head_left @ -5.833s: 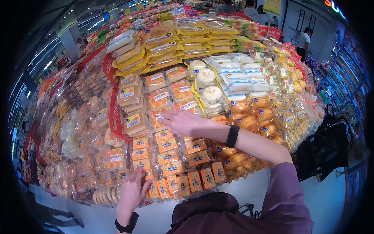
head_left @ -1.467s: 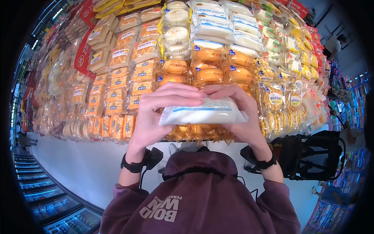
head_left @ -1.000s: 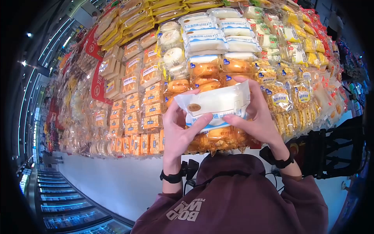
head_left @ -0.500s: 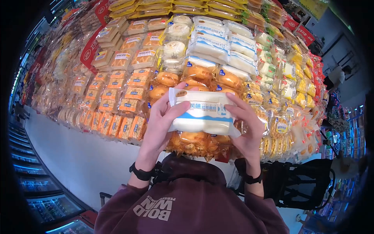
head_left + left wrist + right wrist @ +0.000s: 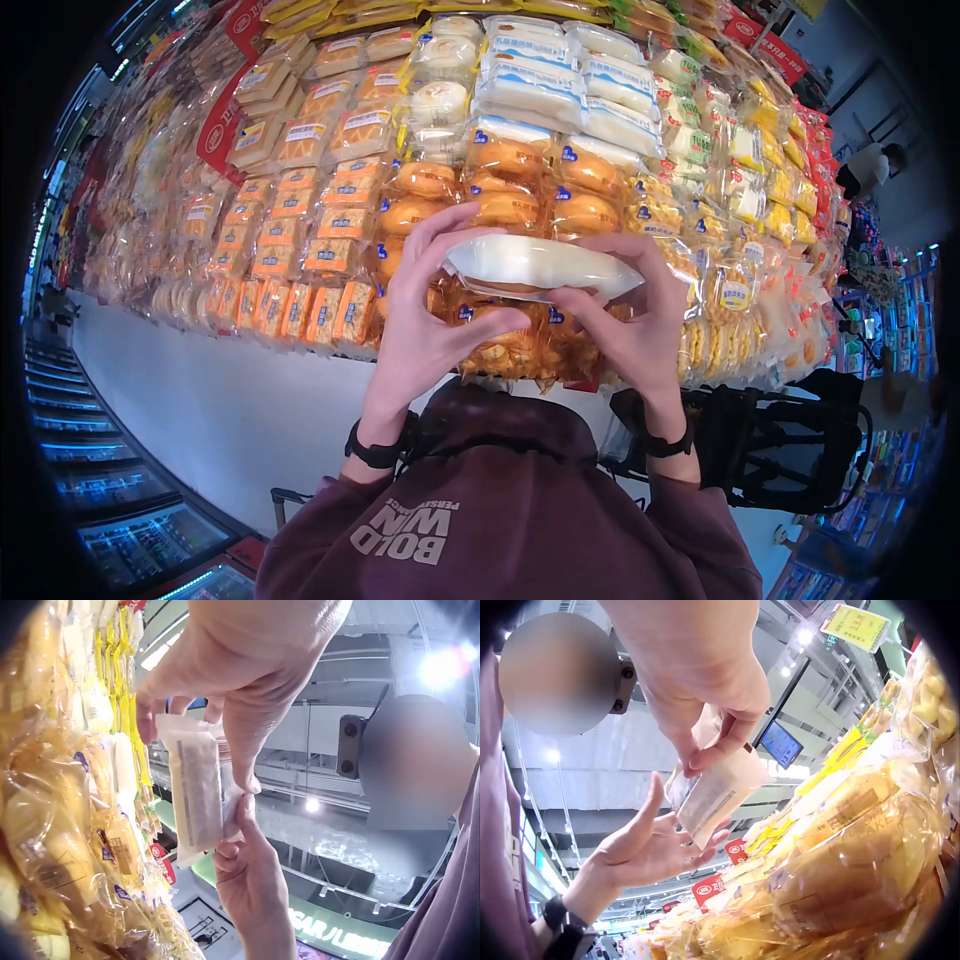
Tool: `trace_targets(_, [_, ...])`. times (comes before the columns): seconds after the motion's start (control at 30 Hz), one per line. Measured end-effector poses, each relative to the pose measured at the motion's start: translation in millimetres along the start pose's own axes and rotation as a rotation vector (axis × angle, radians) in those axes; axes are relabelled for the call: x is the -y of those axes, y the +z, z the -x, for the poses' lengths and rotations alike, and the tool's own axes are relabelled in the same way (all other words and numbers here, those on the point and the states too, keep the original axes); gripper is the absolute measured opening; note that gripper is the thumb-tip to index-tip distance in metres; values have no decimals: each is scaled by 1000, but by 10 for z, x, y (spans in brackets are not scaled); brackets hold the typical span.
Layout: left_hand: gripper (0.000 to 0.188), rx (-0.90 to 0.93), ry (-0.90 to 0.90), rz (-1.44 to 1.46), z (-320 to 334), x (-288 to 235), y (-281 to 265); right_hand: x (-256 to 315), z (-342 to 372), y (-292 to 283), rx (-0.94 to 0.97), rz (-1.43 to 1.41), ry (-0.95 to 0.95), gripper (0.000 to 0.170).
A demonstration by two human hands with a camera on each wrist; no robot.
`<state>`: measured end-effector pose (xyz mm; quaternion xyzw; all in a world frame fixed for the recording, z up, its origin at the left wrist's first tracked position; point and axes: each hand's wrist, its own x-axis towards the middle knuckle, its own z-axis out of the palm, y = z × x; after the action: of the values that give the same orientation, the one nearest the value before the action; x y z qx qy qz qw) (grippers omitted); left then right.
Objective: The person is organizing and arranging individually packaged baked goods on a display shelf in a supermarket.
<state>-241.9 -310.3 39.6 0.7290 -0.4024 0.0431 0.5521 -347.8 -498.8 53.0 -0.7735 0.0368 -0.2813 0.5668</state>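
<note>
A white plastic-wrapped bread pack is held up in front of the chest, above the front of the pastry display. Its printed face is turned out of the head view, with a pale long side showing. My right hand pinches its right end between thumb and fingers. At the other end, the fingers of my left hand reach behind the pack, while the left thumb stands away from it. The right wrist view shows that left hand with palm spread and fingers extended beside the wrapper.
Orange buns in clear bags lie just beyond the hands. Similar white bread packs are stacked behind them. Orange-labelled pastries sit to the left, yellow bagged snacks to the right. A black cart stands at the right.
Earlier the hands reached over the pastries; later they held the white pack. Since half a second ago its printed face has turned away, and the left thumb has lifted off it.
</note>
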Motion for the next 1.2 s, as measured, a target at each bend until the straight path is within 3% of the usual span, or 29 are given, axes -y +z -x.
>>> trace_targets(0.07, [55, -8, -182, 242, 54, -18, 30, 17, 32, 30, 3, -138, 66, 46])
trace_targets(0.17, [46, -55, -328, 455, 51, -118, 55, 83, -8, 39, -35, -42, 5, 51])
trace_targets(0.2, [45, -56, -392, 530, 44, -134, 55, 193, 9, -53, 18, 20, 157, 53])
trace_targets(0.23, [44, -56, -455, 606, 32, -141, 61, 120, 19, -89, 61, -25, 181, 52])
trace_targets(0.33, [39, -47, -476, 623, 12, -185, 91, -75, 50, -113, 132, -137, 258, 50])
trace_targets(0.5, [38, -36, -441, 517, 7, -228, 121, -53, 79, -87, 98, -234, 390, 45])
trace_targets(1.2, [29, -24, -516, 619, -33, -200, 145, 112, 110, -12, 39, -280, 296, 46])
